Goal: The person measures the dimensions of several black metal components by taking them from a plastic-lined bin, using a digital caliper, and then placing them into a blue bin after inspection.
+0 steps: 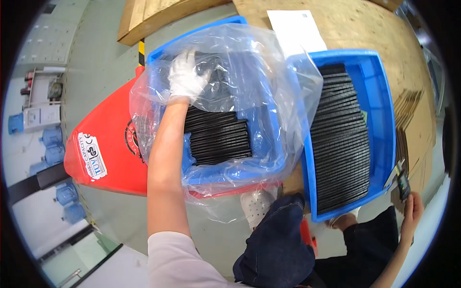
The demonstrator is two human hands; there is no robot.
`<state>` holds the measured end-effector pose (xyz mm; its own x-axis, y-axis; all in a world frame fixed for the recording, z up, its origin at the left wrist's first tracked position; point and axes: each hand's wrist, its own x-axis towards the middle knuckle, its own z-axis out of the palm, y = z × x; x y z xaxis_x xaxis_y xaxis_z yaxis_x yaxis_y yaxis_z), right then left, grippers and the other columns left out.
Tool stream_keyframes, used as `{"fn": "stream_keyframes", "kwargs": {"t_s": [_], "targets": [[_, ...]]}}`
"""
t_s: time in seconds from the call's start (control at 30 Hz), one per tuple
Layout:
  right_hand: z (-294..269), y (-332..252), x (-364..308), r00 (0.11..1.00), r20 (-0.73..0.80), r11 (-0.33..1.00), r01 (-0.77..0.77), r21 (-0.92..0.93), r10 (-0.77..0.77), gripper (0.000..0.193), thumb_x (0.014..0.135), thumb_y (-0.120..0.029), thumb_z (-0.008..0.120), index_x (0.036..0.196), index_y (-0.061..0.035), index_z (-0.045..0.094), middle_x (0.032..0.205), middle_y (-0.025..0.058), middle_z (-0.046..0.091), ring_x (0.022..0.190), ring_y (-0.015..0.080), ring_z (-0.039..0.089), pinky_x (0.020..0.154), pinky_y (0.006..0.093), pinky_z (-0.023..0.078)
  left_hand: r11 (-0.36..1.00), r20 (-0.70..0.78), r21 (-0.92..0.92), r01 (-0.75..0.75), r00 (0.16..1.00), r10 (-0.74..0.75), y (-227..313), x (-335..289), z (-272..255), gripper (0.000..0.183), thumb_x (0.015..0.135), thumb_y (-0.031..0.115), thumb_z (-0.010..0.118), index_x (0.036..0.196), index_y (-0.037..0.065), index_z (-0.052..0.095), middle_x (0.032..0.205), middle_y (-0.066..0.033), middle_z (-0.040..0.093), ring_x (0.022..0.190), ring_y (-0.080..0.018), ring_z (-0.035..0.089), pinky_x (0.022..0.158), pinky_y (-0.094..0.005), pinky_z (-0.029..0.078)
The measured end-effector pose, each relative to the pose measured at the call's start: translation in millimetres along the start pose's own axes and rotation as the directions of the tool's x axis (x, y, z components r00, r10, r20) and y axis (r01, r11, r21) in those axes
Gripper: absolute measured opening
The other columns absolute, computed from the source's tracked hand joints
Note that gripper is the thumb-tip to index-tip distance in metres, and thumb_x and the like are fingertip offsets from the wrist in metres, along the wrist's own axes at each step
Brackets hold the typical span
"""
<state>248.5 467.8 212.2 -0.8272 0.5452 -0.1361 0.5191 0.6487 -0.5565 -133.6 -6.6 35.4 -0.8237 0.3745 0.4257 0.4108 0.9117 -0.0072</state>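
My left hand (186, 79), in a white glove, lies on clear plastic film inside the left blue bin (225, 178). Its fingers are stretched out with the thumb apart. Below the hand, a row of black strip-like parts (218, 137) shows in the film-lined bin. My right hand (413, 211), bare, is closed on a black and green hand tool (403, 185) with a pale, metal-looking end. This tool is beside the outer right corner of the other blue bin (391, 139). Long rows of similar black parts (338, 139) fill much of that bin.
The left bin rests over a red pallet truck (105, 134). A wooden surface (355, 24) extends behind the bins, bearing a white sheet (295, 29). Stacked flat cardboard (413, 139) stands at right. A wooden crate (163, 17) is at the back; blue water bottles (53, 153) line the left.
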Motion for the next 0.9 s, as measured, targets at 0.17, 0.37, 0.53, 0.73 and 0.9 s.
{"fn": "stream_keyframes", "kwargs": {"t_s": [0.17,0.37,0.53,0.73,0.9], "targets": [[7,-9,4,0.996,0.068,0.997,-0.065,0.043,0.062,0.016,0.091,-0.011,0.044,0.083,0.0008,0.051,0.067,-0.0035,0.041,0.06,0.0035,0.033,0.051,0.0194,0.025,0.979,0.336,0.075,0.192,0.919,-0.206,-7,17,-1,0.071,0.061,0.043,0.069,0.118,0.009,0.045,0.115,-0.0116,0.049,0.112,-0.0261,0.043,0.095,-0.0404,0.033],[10,-20,10,0.997,0.064,0.999,-0.053,0.005,0.052,0.016,0.091,-0.012,0.045,0.083,0.0003,0.051,0.064,-0.0046,0.039,0.057,0.0031,0.031,0.049,0.0198,0.023,0.956,0.413,0.119,0.269,0.862,-0.294,-5,38,-17,0.073,0.052,0.046,0.074,0.112,0.013,0.052,0.111,-0.0107,0.051,0.104,-0.0281,0.05,0.091,-0.0353,0.04],[8,-22,7,0.998,0.056,1.0,-0.025,0.015,0.024,0.015,0.09,-0.011,0.046,0.082,0.0007,0.051,0.064,-0.0034,0.04,0.057,0.004,0.034,0.05,0.0198,0.026,0.985,0.326,0.023,0.171,0.93,-0.169,-8,22,-9,0.058,0.061,0.034,0.071,0.11,0.01,0.051,0.11,-0.0124,0.051,0.105,-0.0296,0.049,0.089,-0.038,0.041],[2,-15,-3,1.0,0.019,1.0,0.009,0.014,-0.009,0.014,0.09,-0.009,0.046,0.082,0.0026,0.051,0.064,-0.0009,0.042,0.059,0.0062,0.037,0.052,0.0206,0.03,0.981,0.091,-0.006,-0.195,0.977,0.195,-7,-16,-17,0.05,0.065,0.018,0.06,0.113,0.006,0.049,0.112,-0.0126,0.05,0.111,-0.0285,0.044,0.095,-0.0404,0.034],[3,-15,-3,0.999,0.026,1.0,-0.02,-0.015,0.02,0.014,0.089,-0.009,0.047,0.082,0.003,0.051,0.064,-0.0005,0.043,0.059,0.0063,0.038,0.053,0.0206,0.031,0.97,0.09,0.23,-0.082,0.994,0.062,2,13,-45,0.062,0.065,0.027,0.066,0.121,0.012,0.046,0.127,-0.0094,0.041,0.124,-0.0265,0.031,0.097,-0.05,0.027]]}}
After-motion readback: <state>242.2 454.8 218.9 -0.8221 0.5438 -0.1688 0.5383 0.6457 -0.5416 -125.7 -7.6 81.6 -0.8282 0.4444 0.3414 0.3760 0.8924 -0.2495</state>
